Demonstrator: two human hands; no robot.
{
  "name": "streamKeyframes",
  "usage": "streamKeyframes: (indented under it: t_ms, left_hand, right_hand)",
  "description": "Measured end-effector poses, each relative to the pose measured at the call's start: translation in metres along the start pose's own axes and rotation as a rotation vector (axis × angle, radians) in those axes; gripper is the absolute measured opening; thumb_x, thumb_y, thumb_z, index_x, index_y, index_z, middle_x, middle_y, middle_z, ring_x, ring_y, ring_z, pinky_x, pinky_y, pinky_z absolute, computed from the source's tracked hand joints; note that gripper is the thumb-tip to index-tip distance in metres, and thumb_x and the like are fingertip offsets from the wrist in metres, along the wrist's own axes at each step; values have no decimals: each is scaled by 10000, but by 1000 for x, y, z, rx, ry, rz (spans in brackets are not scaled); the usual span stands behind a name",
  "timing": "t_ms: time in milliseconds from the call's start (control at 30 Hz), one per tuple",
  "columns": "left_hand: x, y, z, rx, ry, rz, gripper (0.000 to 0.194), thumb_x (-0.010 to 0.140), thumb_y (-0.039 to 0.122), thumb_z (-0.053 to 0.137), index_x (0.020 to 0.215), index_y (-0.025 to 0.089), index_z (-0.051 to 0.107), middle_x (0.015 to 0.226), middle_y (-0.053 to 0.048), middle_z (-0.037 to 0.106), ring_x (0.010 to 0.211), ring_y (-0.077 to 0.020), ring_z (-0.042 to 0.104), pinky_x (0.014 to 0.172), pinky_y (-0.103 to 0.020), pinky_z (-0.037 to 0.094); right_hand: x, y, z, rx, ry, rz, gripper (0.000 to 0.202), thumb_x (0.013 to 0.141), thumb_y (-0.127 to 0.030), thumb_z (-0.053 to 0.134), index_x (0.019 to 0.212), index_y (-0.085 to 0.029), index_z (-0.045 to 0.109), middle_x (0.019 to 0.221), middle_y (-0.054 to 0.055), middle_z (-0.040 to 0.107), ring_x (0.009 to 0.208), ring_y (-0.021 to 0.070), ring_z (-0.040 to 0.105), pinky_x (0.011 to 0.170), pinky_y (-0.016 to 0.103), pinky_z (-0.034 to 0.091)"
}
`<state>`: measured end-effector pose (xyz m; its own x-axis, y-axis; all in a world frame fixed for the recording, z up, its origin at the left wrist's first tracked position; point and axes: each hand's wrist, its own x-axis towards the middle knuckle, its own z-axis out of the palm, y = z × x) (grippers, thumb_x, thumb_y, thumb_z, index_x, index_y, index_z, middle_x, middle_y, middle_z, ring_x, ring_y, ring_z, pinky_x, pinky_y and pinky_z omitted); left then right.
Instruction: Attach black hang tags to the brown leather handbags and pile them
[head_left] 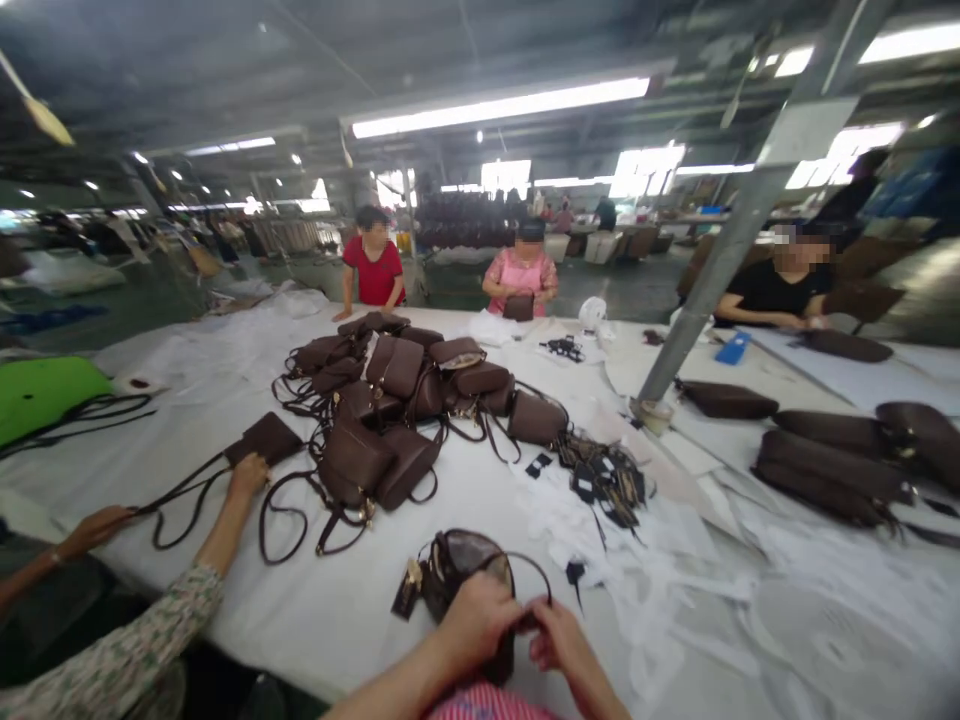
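Note:
A dark brown bag [466,556] lies on the white table at the front, close to my body, with a thin strap arching over its right side and a dark tag with gold metal at its left. My left hand [480,615] is closed at the bag's right side, its fingers gripping part of the bag or strap. Just to the right, my right hand [551,635] pinches the dark strap [541,568] near its lower end. The fingertips of both hands nearly meet, and the small part between them is too blurred to make out.
A heap of brown bags [356,455] covers the table's middle. Black tags and straps [611,480] lie right of it. At the left, a co-worker's hands hold a brown bag [266,440]. A metal post [712,270] stands at the right; more people are beyond.

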<state>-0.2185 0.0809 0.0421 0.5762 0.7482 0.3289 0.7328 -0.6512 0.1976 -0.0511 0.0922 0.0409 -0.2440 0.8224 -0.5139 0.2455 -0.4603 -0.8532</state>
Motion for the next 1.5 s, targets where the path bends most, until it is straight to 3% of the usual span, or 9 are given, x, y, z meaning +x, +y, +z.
streamKeyframes:
  t_ms: [100, 200, 300, 567, 767, 1000, 1133, 1300, 1500]
  left_hand:
    - [11, -2, -27, -147, -185, -46, 168, 858, 127, 484, 847, 192, 638, 801, -57, 667, 791, -200, 622, 697, -317, 443]
    - [19, -13, -24, -253, -272, -128, 230, 874, 96, 446, 1010, 162, 619, 918, -79, 667, 893, -201, 607, 815, -323, 445]
    - [18, -16, -19, -291, -316, -158, 217, 879, 113, 465, 1030, 178, 607, 914, -64, 651, 888, -185, 596, 845, -310, 439]
    - [24, -9, -26, -219, -328, -88, 245, 899, 218, 501, 1128, 183, 578, 1018, -84, 643, 961, -221, 553, 868, -340, 405]
    - [19, -9, -21, -205, -297, -105, 278, 910, 163, 453, 1161, 184, 571, 1036, -74, 645, 950, -210, 537, 850, -332, 386]
    - [23, -4, -30, -79, -370, -13, 215, 921, 210, 443, 1027, 197, 630, 967, -89, 603, 945, -231, 487, 809, -361, 350]
    - [21, 2, -27, 11, -343, -5, 207, 939, 235, 430, 962, 187, 630, 934, -93, 583, 938, -237, 470, 793, -372, 336]
    - [12, 1, -21, 47, -307, 45, 229, 956, 326, 437, 935, 193, 621, 896, -70, 582, 878, -214, 480, 778, -356, 340]
    - [6, 2, -13, 23, -257, -10, 228, 963, 239, 393, 938, 155, 603, 858, -79, 595, 859, -212, 517, 791, -361, 381]
  right_hand:
    - [-10, -13, -5, 199, 89, 103, 154, 749, -374, 518, 718, -223, 527, 695, 69, 685, 451, 137, 573, 428, 252, 419]
    - [-7, -11, -12, 274, 141, 166, 114, 771, -299, 528, 827, -199, 528, 772, 58, 701, 528, 113, 620, 460, 198, 439]
    - [-8, -4, -14, 325, 138, 174, 103, 800, -274, 539, 854, -186, 527, 771, 59, 705, 562, 122, 651, 470, 194, 463]
    - [-16, 2, -16, 362, 103, 122, 104, 808, -262, 568, 876, -195, 528, 829, 43, 708, 704, 166, 716, 530, 214, 519]
    - [-22, 2, -20, 324, 30, 47, 287, 716, -352, 704, 898, -182, 561, 830, 32, 698, 786, 174, 704, 629, 244, 538]
    - [-19, 1, -11, 348, 33, 33, 322, 694, -433, 703, 828, -189, 542, 803, 2, 653, 801, 168, 665, 659, 279, 549]
    - [-18, 6, -9, 315, 75, -2, 303, 708, -439, 669, 826, -189, 544, 785, 0, 634, 802, 174, 660, 586, 241, 509]
    - [-16, 17, -10, 279, 71, -26, 352, 687, -444, 679, 909, -195, 565, 820, 13, 653, 788, 182, 657, 605, 273, 509]
    - [-18, 24, -6, 88, -51, -245, 450, 681, -355, 707, 1069, -203, 536, 923, 38, 664, 837, 188, 632, 661, 300, 508]
